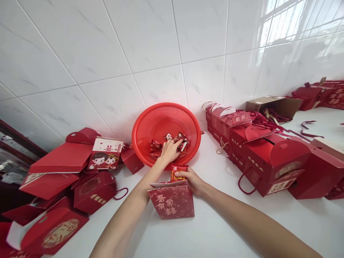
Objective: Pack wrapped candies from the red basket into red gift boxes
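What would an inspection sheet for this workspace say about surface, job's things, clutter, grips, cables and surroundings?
Surface: white table beneath the boxes.
Job's things: red basket holding wrapped packets; patterned box standing in front.
Clutter: left-side boxes piled; right-side boxes in a row, with ribbons and brown carton nearby.
Grips: left hand inside the basket, among packets; right hand holds a red packet.
Cables: nothing seen.
Surroundings: tiled wall with a bright reflection.

I read 吾家有囍 on the small box (176, 208) in front of the red basket (166, 105), 囍 on the cartoon box (103, 159) left of it, 歡喜 on a flap (241, 119) right of it; other gold lettering (256, 163) is illegible.
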